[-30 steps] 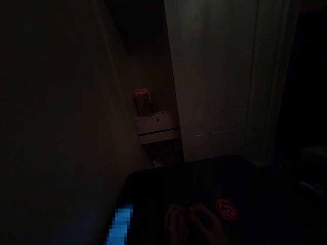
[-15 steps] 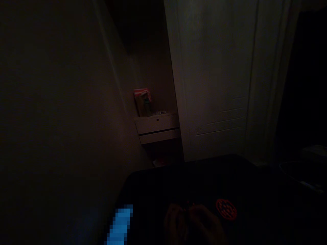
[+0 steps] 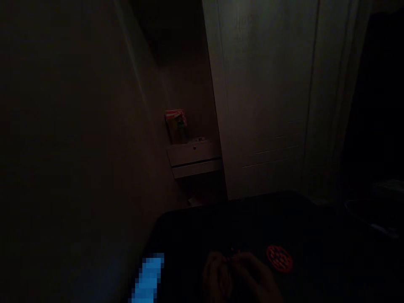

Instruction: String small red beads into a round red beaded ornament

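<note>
The scene is very dark. At the bottom of the head view my left hand (image 3: 217,275) and my right hand (image 3: 257,275) are close together, fingers curled in and tips nearly meeting. Both look closed, pinching something too small and dark to make out. A few tiny red specks (image 3: 232,249) show at and just beyond the fingertips; I cannot tell what they are. Right of my right hand lies a round red-rimmed disc or shallow dish (image 3: 279,258) with several small pale-red pieces or marks inside its rim.
The dark surface (image 3: 233,223) under my hands looks like a bed or padded top. At the lower left glows a pixelated blue screen-like patch (image 3: 147,277). Beyond stand a small drawer unit (image 3: 195,155) with a red-and-white striped item (image 3: 174,113) on it, and a pale panelled door (image 3: 261,92).
My hands stay in nearly the same place, with only a slight shift of the fingers. The round red disc has not visibly moved.
</note>
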Demonstrator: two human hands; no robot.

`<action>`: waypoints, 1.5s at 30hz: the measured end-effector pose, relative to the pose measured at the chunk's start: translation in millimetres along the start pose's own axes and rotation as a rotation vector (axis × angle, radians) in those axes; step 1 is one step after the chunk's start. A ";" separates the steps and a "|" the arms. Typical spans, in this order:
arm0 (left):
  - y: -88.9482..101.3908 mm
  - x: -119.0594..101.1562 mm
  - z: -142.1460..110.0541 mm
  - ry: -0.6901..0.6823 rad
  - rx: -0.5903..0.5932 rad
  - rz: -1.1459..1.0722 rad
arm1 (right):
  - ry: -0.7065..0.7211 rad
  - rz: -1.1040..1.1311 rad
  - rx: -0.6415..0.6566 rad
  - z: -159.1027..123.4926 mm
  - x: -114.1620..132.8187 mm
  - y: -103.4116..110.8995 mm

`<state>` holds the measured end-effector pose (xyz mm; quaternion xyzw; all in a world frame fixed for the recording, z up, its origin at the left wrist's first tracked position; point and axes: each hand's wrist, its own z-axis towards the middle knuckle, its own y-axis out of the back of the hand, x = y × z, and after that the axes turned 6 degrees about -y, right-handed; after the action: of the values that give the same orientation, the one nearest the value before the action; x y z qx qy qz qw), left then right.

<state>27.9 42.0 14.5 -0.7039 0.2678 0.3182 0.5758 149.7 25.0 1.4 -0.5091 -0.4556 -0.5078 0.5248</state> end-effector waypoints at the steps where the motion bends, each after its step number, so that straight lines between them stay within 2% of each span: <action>1: -0.5 -0.5 0.0 0.002 -0.003 0.003 | 0.000 0.005 0.004 0.3 -1.0 0.0; 8: 0.0 -0.8 -1.0 0.005 0.002 0.025 | -0.016 0.024 0.040 -2.7 2.6 0.3; 13: 1.9 1.0 -1.1 -0.017 -0.047 0.024 | -0.018 0.042 0.020 -1.8 1.8 -0.6; 24: 1.1 0.5 0.5 -0.010 0.026 0.042 | 0.019 0.075 0.019 1.1 -6.2 -1.1; 32: 4.6 1.4 1.6 0.003 -0.002 0.069 | 0.024 0.033 -0.020 0.9 -3.6 -2.0; 41: 5.5 2.6 1.0 0.002 -0.027 0.043 | 0.000 0.035 0.004 -1.1 1.3 -2.6; 45: 7.0 4.9 3.2 -0.003 0.007 0.042 | -0.008 0.034 0.022 -1.1 -0.4 -1.5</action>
<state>25.5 43.7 5.9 -0.6954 0.2831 0.3303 0.5719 148.2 24.0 1.0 -0.5129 -0.4545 -0.4918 0.5371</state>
